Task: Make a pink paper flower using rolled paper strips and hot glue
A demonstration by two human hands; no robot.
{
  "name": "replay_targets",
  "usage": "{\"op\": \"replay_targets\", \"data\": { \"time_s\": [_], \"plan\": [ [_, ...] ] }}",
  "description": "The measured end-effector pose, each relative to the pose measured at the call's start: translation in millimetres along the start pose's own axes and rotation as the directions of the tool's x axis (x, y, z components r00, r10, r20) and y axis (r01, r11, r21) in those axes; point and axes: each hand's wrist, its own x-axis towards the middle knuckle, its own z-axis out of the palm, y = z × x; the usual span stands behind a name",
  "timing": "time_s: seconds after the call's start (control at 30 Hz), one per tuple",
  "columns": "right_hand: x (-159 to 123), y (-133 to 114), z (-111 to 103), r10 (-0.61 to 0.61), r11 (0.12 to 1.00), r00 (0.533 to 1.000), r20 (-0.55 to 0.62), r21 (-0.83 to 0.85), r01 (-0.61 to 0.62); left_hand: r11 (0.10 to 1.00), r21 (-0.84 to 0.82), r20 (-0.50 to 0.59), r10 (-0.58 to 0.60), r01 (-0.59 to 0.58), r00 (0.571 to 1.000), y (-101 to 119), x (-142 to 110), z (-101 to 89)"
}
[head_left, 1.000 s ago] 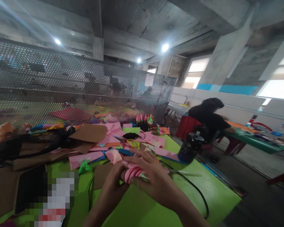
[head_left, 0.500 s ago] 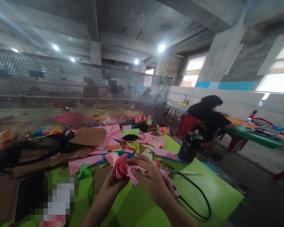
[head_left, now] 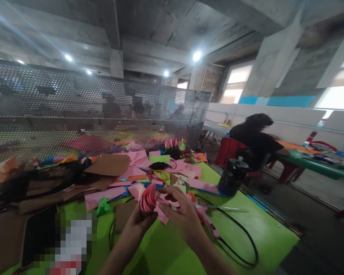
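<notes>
A pink layered paper swirl (head_left: 148, 198) stands upright above the green tabletop. My left hand (head_left: 141, 220) is closed round its lower part; the base is hidden by the fingers. Just to the right, my right hand (head_left: 180, 214) is raised with thumb and fingers apart. It holds nothing that I can see and is close beside the swirl. Beneath and behind both hands lie pink paper pieces (head_left: 163, 218). A pink and white glue gun (head_left: 210, 223) with a small red light lies beside the right wrist, a clear glue stick (head_left: 227, 208) at its rear.
Paper scraps, brown card (head_left: 107, 165) and a green plastic bit (head_left: 103, 206) litter the green table (head_left: 263, 229). A black canister (head_left: 233, 177) stands at the right edge. A black cord (head_left: 253, 242) loops below. Behind is a perforated metal screen (head_left: 88, 114); a person (head_left: 255, 137) sits right.
The fingers of my right hand have come slightly away from the pink paper swirl and spread apart. My left hand keeps its hold. The camera view has shifted a little.
</notes>
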Motion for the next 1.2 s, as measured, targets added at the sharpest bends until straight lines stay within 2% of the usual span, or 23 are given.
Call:
{"op": "replay_targets", "data": {
  "time_s": [0.07,0.17,0.3,0.43,0.6,0.9,1.07,1.2],
  "plan": [
    [1.3,-0.1,0.1,-0.088,0.994,0.995,-0.053,-0.068,0.084,0.999,0.005,0.020,0.034,-0.035,0.999,-3.6,3.2,-1.9],
    [3.0,-0.7,2.3,-0.182,0.976,0.983,-0.037,-0.126,0.176,0.998,0.007,0.096,0.063,-0.064,0.993,-9.0,7.0,-5.5],
    [4.5,-0.4,6.5,-0.194,0.961,0.981,-0.005,-0.204,0.189,0.996,-0.035,0.165,0.081,-0.076,0.983,-10.7,7.7,-7.2],
    [6.3,0.9,6.0,-0.213,0.949,0.977,0.012,-0.235,0.209,0.999,-0.019,0.148,0.035,-0.032,0.988,-7.0,5.9,-6.0],
    [6.6,-1.4,1.3,-0.215,0.946,0.976,0.012,-0.244,0.212,0.999,0.001,0.124,0.053,-0.054,0.991,-0.1,3.0,-4.0],
    [9.0,-10.3,-1.2,-0.247,0.884,0.961,0.127,-0.376,0.277,0.999,0.045,0.139,-0.019,0.013,0.990,0.5,1.1,-5.4],
    [7.8,-16.7,-2.7,-0.301,0.879,0.947,0.108,-0.355,0.320,1.000,0.002,0.152,0.010,-0.011,0.988,4.4,0.2,-2.9],
    [6.3,-18.0,2.4,-0.320,0.863,0.937,0.142,-0.364,0.350,0.998,-0.059,0.184,0.032,-0.021,0.982,5.5,0.1,-1.5]
  ]
}}
